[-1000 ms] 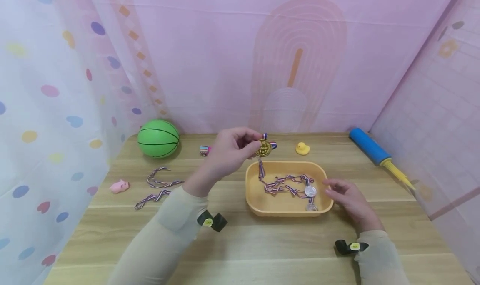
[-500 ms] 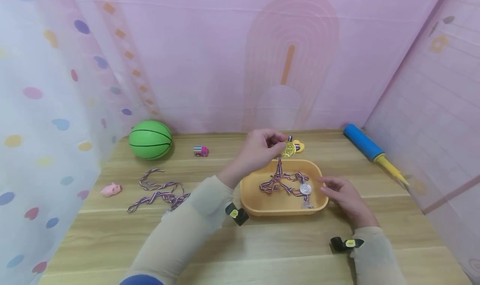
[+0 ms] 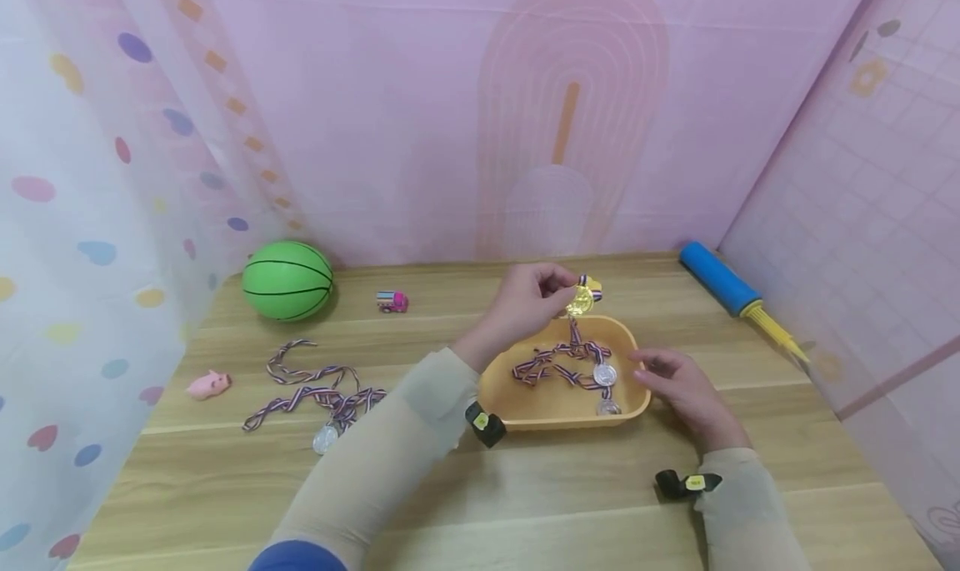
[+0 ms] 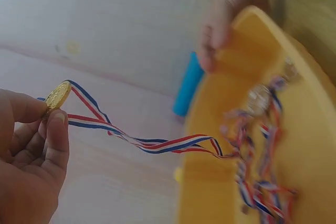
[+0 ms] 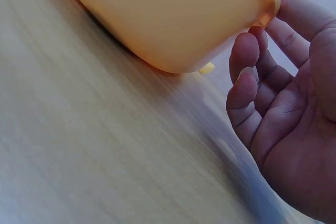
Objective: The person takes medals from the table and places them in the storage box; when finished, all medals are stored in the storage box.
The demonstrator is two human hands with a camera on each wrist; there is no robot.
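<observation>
Basin [image 3: 543,404]: orange-yellow; set on the desk [image 3: 570,504], right of centre, nearer the far edge.
Basin contents: two silver medals [image 3: 605,375], toward the right end; tangled striped ribbons [image 3: 532,371], across the middle.
Gold medal [image 3: 580,300]: raised above the basin's far edge; striped neckband [image 4: 173,144] running down into the basin.
Medal faces: embossed; wording not readable.
Wrist cameras [image 3: 486,423]: black, one per wrist; small yellow label on each, print too small to read.
Left hand [image 3: 528,298]: thumb and fingers drawn together, pinching the gold medal by its edge.
Right hand [image 3: 688,392]: at the basin's right edge, fingers partly bent, fingertips at the rim; cannot tell whether gripping or only touching.
Desk, left part: loose striped cords [image 3: 292,376] with another silver disc [image 3: 326,438]; pink pig [image 3: 209,385] near the left edge.
Desk, far left corner: green ball [image 3: 287,280].
Desk, far right corner: blue-and-yellow pump [image 3: 738,298].
</observation>
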